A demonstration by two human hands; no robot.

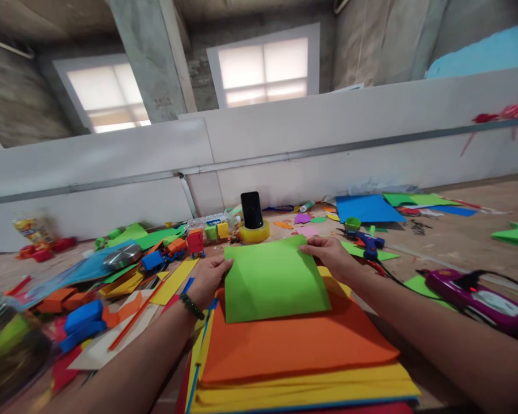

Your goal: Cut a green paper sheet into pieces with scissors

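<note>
At the centre of the frame, the left hand (208, 280) and the right hand (329, 256) are both pinching a green sheet (274, 282), which is spanning between them, its long axis running left to right, above an orange sheet (293, 351), neither hand being nearer.

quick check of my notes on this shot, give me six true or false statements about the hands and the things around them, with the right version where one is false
1. The left hand and right hand hold the green sheet. True.
2. The phone lies flat. False: the phone stands upright at the yellow roll.
3. The bracelet is on the right wrist. False: the bracelet is on the left one.
4. The orange sheet lies above yellow sheets. True.
5. The glue gun is left of the green sheet. False: the glue gun is to its right.
6. A jar is at the picture's left edge. True.
</note>
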